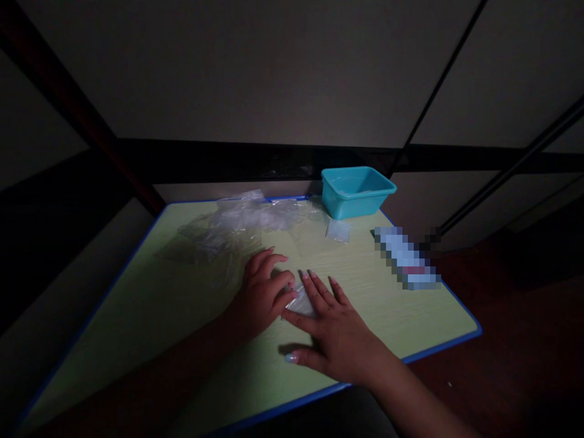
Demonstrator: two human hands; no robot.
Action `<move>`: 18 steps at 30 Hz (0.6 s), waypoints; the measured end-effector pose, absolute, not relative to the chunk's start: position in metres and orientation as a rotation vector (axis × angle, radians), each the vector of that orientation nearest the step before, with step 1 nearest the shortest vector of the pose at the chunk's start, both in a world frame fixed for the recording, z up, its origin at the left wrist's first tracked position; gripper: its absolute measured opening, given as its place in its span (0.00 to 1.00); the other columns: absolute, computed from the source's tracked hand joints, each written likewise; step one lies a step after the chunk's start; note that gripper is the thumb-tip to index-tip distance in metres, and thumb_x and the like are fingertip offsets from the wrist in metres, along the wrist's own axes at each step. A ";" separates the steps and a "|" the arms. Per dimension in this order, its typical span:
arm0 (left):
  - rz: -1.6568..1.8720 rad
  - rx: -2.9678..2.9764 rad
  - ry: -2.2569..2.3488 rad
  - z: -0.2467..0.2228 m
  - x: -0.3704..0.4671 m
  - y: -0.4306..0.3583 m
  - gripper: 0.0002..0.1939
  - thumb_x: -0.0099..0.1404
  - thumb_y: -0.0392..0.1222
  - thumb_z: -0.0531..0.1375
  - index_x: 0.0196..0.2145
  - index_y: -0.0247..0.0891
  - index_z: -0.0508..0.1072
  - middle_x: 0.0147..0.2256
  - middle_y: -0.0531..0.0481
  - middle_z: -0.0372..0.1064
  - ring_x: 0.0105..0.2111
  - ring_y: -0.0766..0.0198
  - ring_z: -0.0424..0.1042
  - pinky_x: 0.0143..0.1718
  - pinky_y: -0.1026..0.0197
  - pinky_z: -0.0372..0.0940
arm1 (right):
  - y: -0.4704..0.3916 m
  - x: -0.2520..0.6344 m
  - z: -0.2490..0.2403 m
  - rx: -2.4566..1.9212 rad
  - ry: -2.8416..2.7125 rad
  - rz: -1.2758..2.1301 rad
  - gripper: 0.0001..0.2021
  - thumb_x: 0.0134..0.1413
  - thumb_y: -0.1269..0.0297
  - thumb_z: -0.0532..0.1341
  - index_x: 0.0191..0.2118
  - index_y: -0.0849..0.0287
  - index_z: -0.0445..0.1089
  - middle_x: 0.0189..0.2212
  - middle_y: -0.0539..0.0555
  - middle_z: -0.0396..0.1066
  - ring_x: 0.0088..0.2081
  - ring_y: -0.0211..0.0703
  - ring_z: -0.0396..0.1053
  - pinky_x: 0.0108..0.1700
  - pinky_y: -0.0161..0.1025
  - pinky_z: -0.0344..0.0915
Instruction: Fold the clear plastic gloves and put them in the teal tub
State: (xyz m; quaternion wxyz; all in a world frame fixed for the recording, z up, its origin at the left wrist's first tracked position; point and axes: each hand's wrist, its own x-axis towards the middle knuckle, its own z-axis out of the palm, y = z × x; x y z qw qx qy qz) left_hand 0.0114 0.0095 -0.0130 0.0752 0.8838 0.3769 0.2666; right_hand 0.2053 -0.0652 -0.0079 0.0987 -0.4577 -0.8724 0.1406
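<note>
The person works on a pale green table [150, 304] with a blue edge, in a dim room. Both hands rest on one small clear bag [301, 302], which lies flat near the middle of the table. The left hand [264, 292] has its fingers curled, and the fingertips pinch or press the left edge of the bag; it cannot be told which. The right hand [335, 331] lies open and flat, its fingers spread over the right part of the bag.

To fold or flatten such a thin bag well, the flat hand should probably hold it against the table while the other hand works the edge slowly, so that the plastic does not slide or wrinkle.

Behind the hands lies a heap of clear bags [246, 222]. One more small bag [338, 230] lies just before a turquoise bin [356, 191].
</note>
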 end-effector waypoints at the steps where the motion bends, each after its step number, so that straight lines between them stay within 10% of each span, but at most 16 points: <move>1: 0.815 2.645 1.122 -0.011 0.013 0.007 0.07 0.63 0.40 0.56 0.32 0.38 0.74 0.51 0.42 0.61 0.58 0.45 0.50 0.59 0.41 0.52 | -0.065 0.205 -0.008 -1.356 -2.581 0.403 0.32 0.58 0.36 0.49 0.65 0.37 0.51 0.69 0.54 0.28 0.68 0.62 0.29 0.63 0.66 0.34; 4: 0.795 2.723 0.956 -0.004 0.015 -0.005 0.14 0.65 0.46 0.55 0.45 0.40 0.74 0.58 0.41 0.58 0.62 0.42 0.46 0.61 0.36 0.45 | -0.066 0.205 -0.009 -1.371 -2.581 0.371 0.31 0.57 0.36 0.50 0.63 0.38 0.55 0.69 0.54 0.32 0.68 0.63 0.30 0.63 0.66 0.34; 8: 0.491 2.838 0.657 0.001 0.016 -0.025 0.42 0.65 0.64 0.51 0.67 0.35 0.47 0.67 0.32 0.40 0.66 0.40 0.41 0.62 0.32 0.35 | -0.065 0.205 -0.013 -1.353 -2.614 0.359 0.34 0.57 0.37 0.51 0.66 0.42 0.49 0.69 0.56 0.32 0.68 0.63 0.31 0.63 0.67 0.34; 18: 0.281 2.854 0.633 -0.010 0.018 -0.036 0.48 0.63 0.64 0.54 0.67 0.29 0.42 0.66 0.28 0.37 0.66 0.40 0.36 0.63 0.38 0.46 | -0.065 0.201 -0.012 -1.429 -2.607 0.326 0.43 0.56 0.43 0.56 0.69 0.56 0.37 0.69 0.64 0.30 0.68 0.60 0.29 0.65 0.62 0.33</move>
